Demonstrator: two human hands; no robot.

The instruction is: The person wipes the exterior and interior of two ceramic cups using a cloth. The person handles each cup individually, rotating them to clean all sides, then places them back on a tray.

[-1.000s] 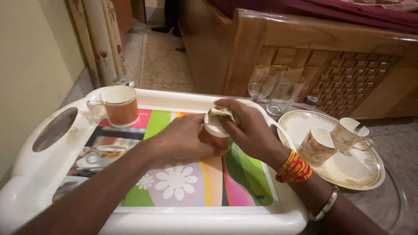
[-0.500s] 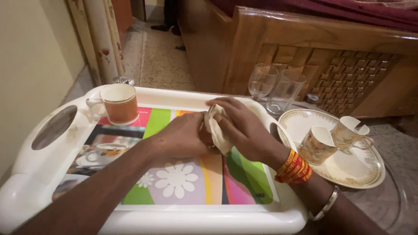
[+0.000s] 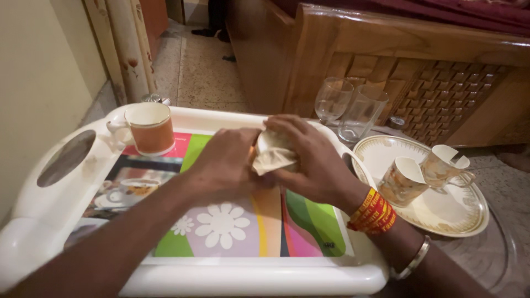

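Both my hands meet over the middle of a white tray with a colourful picture on its floor. My left hand grips a small orange cup, of which only a sliver shows. My right hand presses a crumpled cream cloth against that cup, covering it. Red bangles and a metal bangle circle my right wrist. A second orange cup with a white handle stands upright at the tray's back left corner.
To the right of the tray a cream plate holds two patterned cups lying on their sides. Two clear glasses stand behind it. Carved wooden furniture rises at the back, a wall on the left.
The cup's rim showed between my hands before; now the cloth has been worked over it by my right hand and hides it. Both hands stay in the same place.
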